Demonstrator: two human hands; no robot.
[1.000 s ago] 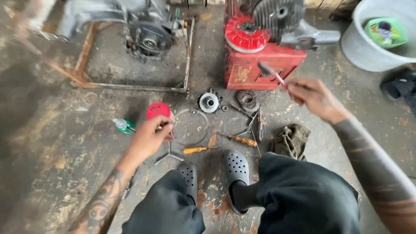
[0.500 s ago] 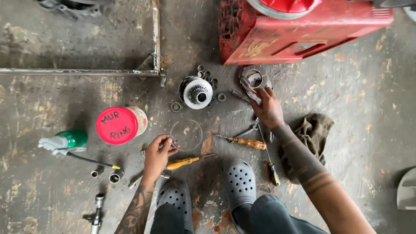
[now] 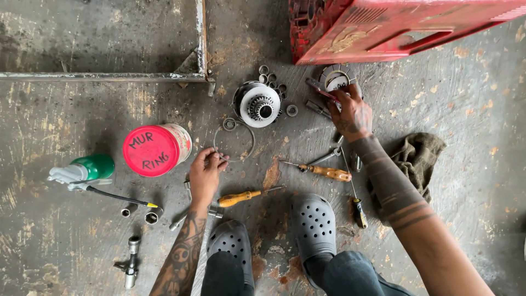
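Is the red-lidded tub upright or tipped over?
Tipped: the tub lies on its side on the floor, red lid facing the camera, near the left hand.

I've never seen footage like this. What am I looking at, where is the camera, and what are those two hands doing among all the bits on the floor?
The camera sits on a person's head and looks down at their own arms, legs and grey clogs on a stained concrete floor. The left hand pinches a thin wire ring. The right hand grips a dark slim tool over a round metal part beside the red plastic crate. Nearby lie a toothed silver metal drum, a red-lidded tub, a green spray can, an orange-handled screwdriver, a brown-handled screwdriver, sockets, washers and an olive rag.
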